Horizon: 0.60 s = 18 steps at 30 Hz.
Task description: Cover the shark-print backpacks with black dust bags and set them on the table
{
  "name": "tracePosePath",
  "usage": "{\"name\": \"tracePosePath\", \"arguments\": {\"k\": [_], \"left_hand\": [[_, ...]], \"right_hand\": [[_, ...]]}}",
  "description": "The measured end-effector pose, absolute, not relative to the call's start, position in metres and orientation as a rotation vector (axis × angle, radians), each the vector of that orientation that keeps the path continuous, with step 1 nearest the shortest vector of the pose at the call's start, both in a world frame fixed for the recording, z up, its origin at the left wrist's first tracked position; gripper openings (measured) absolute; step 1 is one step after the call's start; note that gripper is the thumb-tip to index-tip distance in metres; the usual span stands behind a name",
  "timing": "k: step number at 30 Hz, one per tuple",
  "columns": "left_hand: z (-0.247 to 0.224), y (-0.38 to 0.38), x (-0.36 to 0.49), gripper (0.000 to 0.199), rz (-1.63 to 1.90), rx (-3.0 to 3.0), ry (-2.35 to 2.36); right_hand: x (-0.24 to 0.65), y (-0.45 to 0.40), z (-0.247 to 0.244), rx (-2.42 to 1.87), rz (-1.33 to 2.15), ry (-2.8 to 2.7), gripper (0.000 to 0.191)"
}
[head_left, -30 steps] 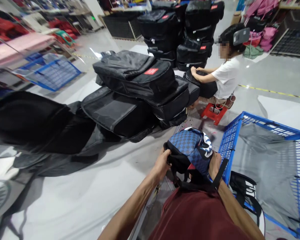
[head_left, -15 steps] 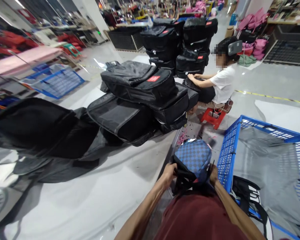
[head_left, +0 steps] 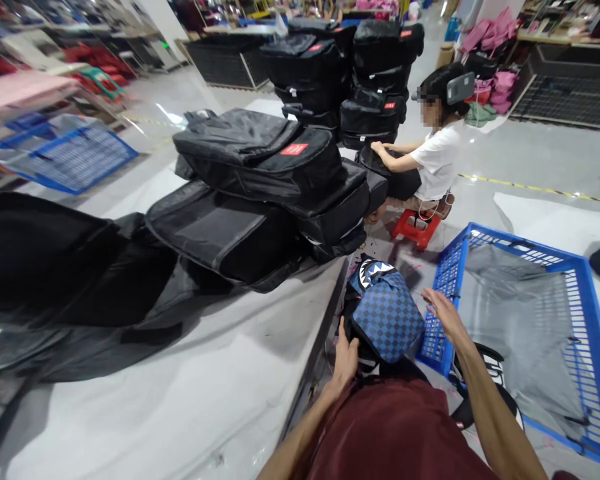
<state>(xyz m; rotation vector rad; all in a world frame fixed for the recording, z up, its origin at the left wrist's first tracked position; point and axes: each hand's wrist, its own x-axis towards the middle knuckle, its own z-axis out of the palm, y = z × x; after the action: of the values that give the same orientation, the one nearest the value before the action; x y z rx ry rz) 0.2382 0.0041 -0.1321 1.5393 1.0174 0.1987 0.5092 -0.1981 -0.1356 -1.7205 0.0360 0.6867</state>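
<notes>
I note the left hand point(head_left: 347, 357) pressed flat, fingers loosely spread, on the backpack's black lower edge. The checkered backpack point(head_left: 386, 319) sits on my lap, just beside the blue basket point(head_left: 445, 287). The right hand point(head_left: 443, 312) is open, fingers extended, hovering off the backpack's right side, holding nothing. Farther off, black bags point(head_left: 260, 180) lie stacked; a seated person point(head_left: 433, 160) handles another.

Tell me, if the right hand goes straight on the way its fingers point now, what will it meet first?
Probably the near wall of the blue plastic crate. The right hand is open, its fingers pointing up and left along that wall, beside the blue checkered backpack. Depth is unclear.
</notes>
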Motion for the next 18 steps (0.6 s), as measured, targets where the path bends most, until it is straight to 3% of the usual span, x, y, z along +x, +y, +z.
{"name": "tracePosePath", "arguments": {"k": [7,9,12,13,16,18], "left_hand": [[-0.063,0.01,0.237,0.088,0.323,1.637,0.806],[-0.053,-0.001,0.234,0.089,0.326,1.657,0.784],[-0.066,-0.012,0.235,0.097,0.232,1.646,0.798],[-0.077,-0.011,0.237,0.1,0.182,1.631,0.82],[-0.116,-0.002,0.245,0.107,-0.009,1.624,0.862],[-0.136,0.005,0.251,0.109,-0.1,1.658,0.826]], "right_hand": [[0.488,-0.148,-0.024,-2.052,0.546,-0.643,0.108],[0.473,-0.161,-0.02,-2.079,0.444,-0.634,0.12],[0.45,-0.182,-0.059,-2.057,0.469,-0.401,0.129],[0.442,-0.185,-0.081,-2.025,0.546,-0.294,0.126],[0.419,-0.189,-0.147,-1.956,0.821,-0.107,0.069],[0.408,-0.19,-0.175,-1.965,0.859,-0.108,0.043]]}}
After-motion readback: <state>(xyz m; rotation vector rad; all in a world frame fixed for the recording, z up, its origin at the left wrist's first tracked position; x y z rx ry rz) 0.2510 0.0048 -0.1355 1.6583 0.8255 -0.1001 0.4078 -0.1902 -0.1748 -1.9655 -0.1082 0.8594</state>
